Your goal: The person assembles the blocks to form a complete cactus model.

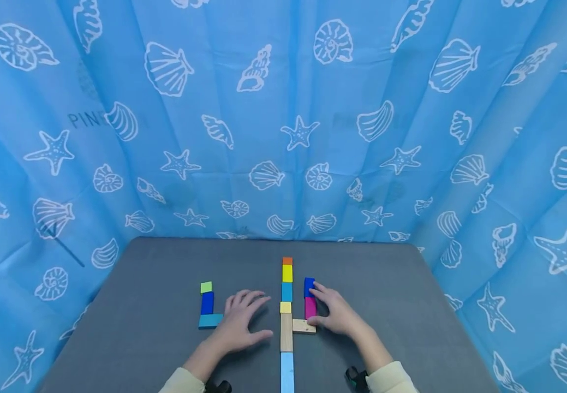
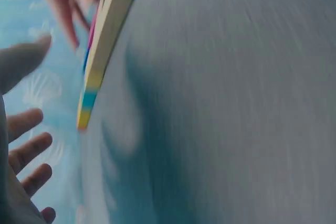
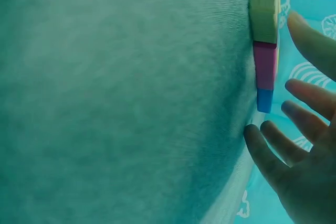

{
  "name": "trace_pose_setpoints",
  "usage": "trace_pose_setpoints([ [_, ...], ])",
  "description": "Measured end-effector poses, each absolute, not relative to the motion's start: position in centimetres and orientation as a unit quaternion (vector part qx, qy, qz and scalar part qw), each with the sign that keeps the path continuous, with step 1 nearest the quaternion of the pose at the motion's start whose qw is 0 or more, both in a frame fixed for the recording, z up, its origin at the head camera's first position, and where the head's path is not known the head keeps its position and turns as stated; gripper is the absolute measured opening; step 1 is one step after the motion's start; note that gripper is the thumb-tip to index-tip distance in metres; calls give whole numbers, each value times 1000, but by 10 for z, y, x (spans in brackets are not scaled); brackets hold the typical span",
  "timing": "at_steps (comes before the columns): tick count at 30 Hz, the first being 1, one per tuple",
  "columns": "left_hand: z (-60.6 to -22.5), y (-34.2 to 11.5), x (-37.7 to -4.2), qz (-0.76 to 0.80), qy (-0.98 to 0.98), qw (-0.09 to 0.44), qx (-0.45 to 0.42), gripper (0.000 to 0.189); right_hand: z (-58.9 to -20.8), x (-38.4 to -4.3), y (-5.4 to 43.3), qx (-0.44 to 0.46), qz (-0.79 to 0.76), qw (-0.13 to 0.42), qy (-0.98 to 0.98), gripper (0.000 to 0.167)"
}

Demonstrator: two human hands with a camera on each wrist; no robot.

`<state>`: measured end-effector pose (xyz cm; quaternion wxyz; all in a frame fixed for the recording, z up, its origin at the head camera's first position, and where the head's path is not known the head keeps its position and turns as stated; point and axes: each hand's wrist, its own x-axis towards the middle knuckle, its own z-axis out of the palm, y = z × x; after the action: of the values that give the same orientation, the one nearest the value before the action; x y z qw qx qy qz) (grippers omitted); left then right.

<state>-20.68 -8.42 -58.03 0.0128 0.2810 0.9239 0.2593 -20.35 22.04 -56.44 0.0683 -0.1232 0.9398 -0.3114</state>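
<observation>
My left hand (image 1: 238, 326) hovers over the grey table, fingers spread, between a teal block (image 1: 208, 321) and a central column of blocks. In the left wrist view its palm is bare. My right hand (image 1: 338, 313) hangs beside a dark blue block (image 1: 308, 287) and a magenta block (image 1: 310, 308), fingers loosely spread. The right wrist view shows gaps between those fingers and the blocks. A natural wood block (image 1: 302, 326) runs sideways from the magenta block's near end to a long wooden block (image 1: 286, 334) in the column.
The column continues away with a small pale yellow block (image 1: 285, 307), blue block (image 1: 287, 292), yellow block (image 1: 287, 273) and orange block (image 1: 287, 261). A light blue block (image 1: 287, 372) lies nearest. At left, a green block (image 1: 206, 286) and dark blue block (image 1: 207, 303) adjoin the teal one. A shell-patterned curtain (image 1: 283, 136) surrounds the table.
</observation>
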Motion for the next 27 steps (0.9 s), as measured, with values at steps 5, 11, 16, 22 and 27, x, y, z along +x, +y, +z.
trace_pose_setpoints([
  [5, -573, -135, -209, 205, 953, -1, 223, 66, -567, -203, 220, -134, -301, 101, 939, 79],
  [11, -575, -166, -211, 115, 974, 7, 192, 48, -569, -199, 221, -121, -293, 101, 943, 80],
  [16, -579, -170, -211, 95, 973, 3, 208, 33, -570, -198, 221, -124, -289, 99, 944, 79],
  [22, -573, -157, -209, 109, 969, -22, 219, 32, -570, -199, 220, -123, -284, 98, 946, 80],
  [27, -569, -135, -213, 149, 958, -25, 244, 34, -570, -199, 219, -123, -282, 100, 946, 80],
])
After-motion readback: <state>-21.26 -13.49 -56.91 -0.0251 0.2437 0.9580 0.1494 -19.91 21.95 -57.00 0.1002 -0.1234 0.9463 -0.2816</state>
